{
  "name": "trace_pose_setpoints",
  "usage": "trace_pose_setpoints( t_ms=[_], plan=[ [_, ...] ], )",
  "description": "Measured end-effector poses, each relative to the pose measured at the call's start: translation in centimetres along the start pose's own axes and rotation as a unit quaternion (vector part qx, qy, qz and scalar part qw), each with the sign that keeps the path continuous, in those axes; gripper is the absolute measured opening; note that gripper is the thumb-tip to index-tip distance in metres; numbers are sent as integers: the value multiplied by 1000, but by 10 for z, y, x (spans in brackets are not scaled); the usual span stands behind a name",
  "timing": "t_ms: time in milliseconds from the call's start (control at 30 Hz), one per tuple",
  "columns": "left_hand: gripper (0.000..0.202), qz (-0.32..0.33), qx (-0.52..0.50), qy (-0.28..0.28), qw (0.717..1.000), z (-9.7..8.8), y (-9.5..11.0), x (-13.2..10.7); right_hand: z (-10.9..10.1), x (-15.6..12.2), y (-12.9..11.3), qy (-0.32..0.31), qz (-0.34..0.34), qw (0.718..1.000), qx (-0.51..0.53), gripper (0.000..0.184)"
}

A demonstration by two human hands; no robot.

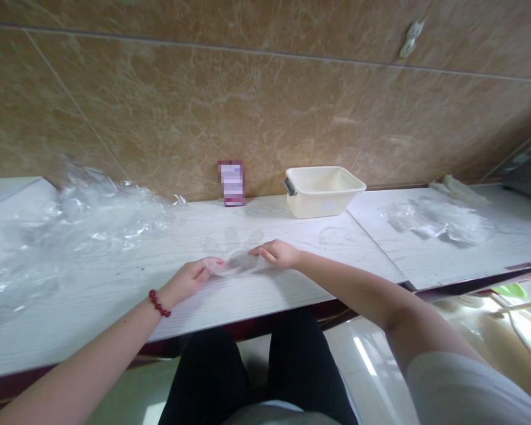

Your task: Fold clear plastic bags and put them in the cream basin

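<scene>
Between my two hands stretches a thin, see-through plastic sheet or bag [235, 265], low over the white wood-grain table. My left hand [193, 275], with a red bead bracelet [158, 303] at its wrist, pinches the left edge of this plastic. At its other side my right hand [278, 254] is closed on the plastic with thumb and fingers. A few faint clear round pieces [231, 235] lie on the table just beyond the hands. Their exact kind is hard to make out.
A big heap of clear plastic bags [101, 215] spreads over the left of the table [265, 295]. Near the wall stand a cream bin [316, 203] and a blurred pink-purple card or box [232, 184]. More flat clear bags [442, 221] lie at the right.
</scene>
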State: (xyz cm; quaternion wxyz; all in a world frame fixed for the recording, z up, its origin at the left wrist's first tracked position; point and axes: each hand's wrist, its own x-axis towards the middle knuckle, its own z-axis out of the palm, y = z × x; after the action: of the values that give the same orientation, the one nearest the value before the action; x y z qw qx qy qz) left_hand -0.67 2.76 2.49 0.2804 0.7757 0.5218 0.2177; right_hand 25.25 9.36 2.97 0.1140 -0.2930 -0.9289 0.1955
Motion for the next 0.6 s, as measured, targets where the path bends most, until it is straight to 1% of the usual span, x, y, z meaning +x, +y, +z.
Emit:
trace_pose_setpoints(
  t_ms=[100,167,200,233,300,367,433,500,533,600],
  plan=[
    [36,-90,-67,89,990,3,-2,18,0,17,-2,52,121,991,29,37],
    [35,-142,-120,130,974,5,-4,30,1,27,-3,76,199,977,22,35],
    [33,-163,-142,142,966,6,-4,35,1,30,-2,81,222,972,20,33],
    [32,-179,-160,148,960,7,-3,38,0,32,-2,83,229,970,23,30],
    [29,-199,-183,143,952,9,-2,43,0,29,1,82,202,975,47,25],
    [28,-210,-204,132,947,11,-4,44,1,23,4,74,160,979,107,28],
    [28,-217,-220,131,942,13,-8,44,4,15,7,72,145,968,190,37],
    [29,-217,-227,137,939,15,-13,44,6,8,9,82,143,955,246,48],
    [29,-217,-225,139,940,16,-16,44,8,6,9,88,136,954,253,49],
    [30,-216,-211,143,942,17,-19,44,10,4,7,102,113,961,232,43]
  ],
)
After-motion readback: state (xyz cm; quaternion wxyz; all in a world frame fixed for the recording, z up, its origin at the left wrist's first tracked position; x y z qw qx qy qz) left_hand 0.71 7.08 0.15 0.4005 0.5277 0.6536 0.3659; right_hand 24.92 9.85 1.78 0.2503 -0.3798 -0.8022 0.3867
